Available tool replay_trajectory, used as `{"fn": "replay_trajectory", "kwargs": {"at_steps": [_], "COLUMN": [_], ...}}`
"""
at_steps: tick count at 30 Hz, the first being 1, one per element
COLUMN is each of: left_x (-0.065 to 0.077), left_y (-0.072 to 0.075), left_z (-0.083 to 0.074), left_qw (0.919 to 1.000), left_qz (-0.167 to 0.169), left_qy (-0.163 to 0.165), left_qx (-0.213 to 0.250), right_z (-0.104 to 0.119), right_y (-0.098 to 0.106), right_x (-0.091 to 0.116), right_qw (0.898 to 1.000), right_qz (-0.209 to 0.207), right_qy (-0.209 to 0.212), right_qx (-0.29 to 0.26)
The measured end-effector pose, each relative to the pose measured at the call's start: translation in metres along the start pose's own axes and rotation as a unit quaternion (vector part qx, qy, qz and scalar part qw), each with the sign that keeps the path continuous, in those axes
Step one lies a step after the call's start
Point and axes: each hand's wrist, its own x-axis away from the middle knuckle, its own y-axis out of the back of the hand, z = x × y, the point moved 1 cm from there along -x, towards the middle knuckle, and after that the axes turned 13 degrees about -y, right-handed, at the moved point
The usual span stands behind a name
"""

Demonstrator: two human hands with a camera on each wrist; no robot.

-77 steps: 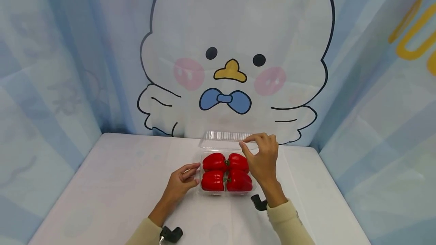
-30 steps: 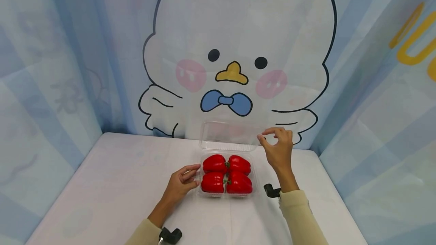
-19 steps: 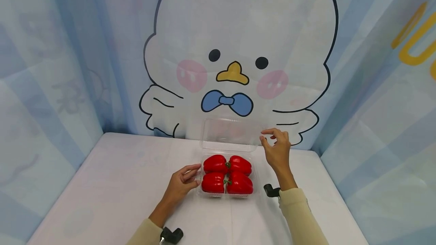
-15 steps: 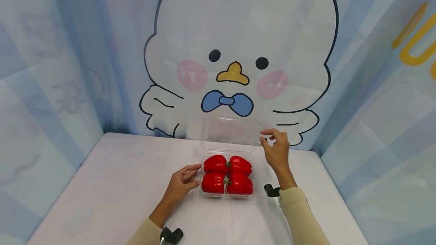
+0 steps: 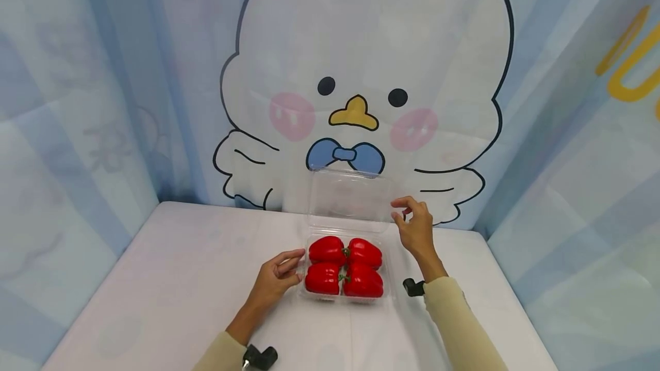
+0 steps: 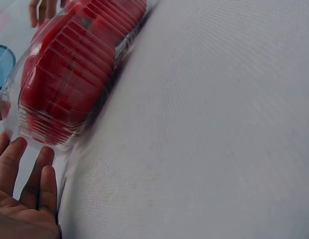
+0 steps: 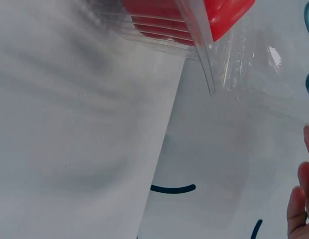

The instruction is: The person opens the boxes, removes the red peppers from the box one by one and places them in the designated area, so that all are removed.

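A clear plastic clamshell container (image 5: pixel 342 298) sits on the white table, filled with several red bell peppers (image 5: pixel 362 280). Its clear lid (image 5: pixel 350 199) stands nearly upright at the back, hinged to the tray. My left hand (image 5: pixel 273 279) rests its fingertips and thumb against the tray's left side; in the left wrist view the fingers (image 6: pixel 10 159) extend to the ribbed end wall. My right hand (image 5: pixel 416 228) holds the lid's right edge between thumb and index finger. Only the fingertips of that hand show in the right wrist view, partly cut off.
The white table (image 5: pixel 196 279) ends just behind the container, against a backdrop curtain (image 5: pixel 356 44) printed with a white cartoon bird. More pale blue curtain hangs at both sides. A small black wrist camera (image 5: pixel 260 358) is worn on each arm.
The lid has swung up from lying back low to nearly upright. My right hand moved right and then slightly back left. The left hand and the peppers have stayed in place.
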Motion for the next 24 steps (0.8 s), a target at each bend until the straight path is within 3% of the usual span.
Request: {"fn": "replay_trajectory", "kwargs": {"at_steps": [9,18,24], "left_x": [0.001,0.0,0.0], "left_y": [0.0,-0.001,0.002], "left_z": [0.0,0.001,0.0], "left_qw": [1.0,1.0,1.0], "left_qz": [-0.004,0.003,0.006], "left_qy": [0.004,0.0,0.004], "left_qx": [0.003,0.002,0.005], "right_z": [-0.009,-0.017,-0.018], "right_y": [-0.011,-0.015,-0.013], "right_x": [-0.006,-0.002,0.002], "right_qw": [1.0,0.997,0.994], "right_qz": [0.024,0.06,0.086], "right_qy": [0.007,-0.032,-0.03], "right_qx": [0.005,0.04,0.054]}}
